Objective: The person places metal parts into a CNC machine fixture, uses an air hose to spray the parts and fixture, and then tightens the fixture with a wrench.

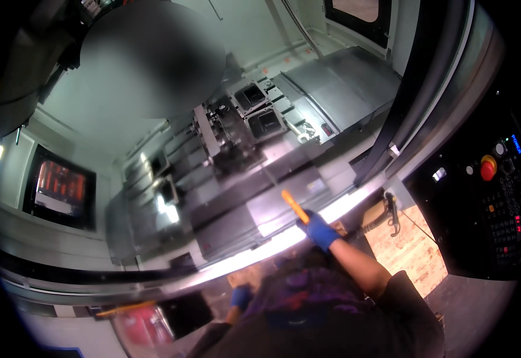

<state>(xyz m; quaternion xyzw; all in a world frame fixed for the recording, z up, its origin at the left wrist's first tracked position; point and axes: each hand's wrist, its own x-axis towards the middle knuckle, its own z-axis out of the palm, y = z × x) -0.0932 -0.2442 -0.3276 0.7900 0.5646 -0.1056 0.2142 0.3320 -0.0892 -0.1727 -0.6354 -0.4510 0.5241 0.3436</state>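
Note:
My right hand [320,230], in a blue glove, is wrapped round an orange-handled tool [295,206] over the front sill of a machine enclosure. A thin, faint shaft seems to run from the handle toward the fixtures; its kind is unclear. Ahead of it, on the machine table [224,224], sits a dark metal fixture [233,156] in the middle, beside two square metal frames with dark openings, the nearer one [264,122] and the farther one [250,97]. My left hand [241,296], also blue-gloved, hangs low near my body outside the sill; blur hides its fingers.
A large rounded grey machine head [153,59] hangs over the table's far left. The bright metal sill [254,253] crosses in front of me. At right stands a black control panel [493,197] with a red stop button [488,169]. A coiled hose [380,221] hangs beside it.

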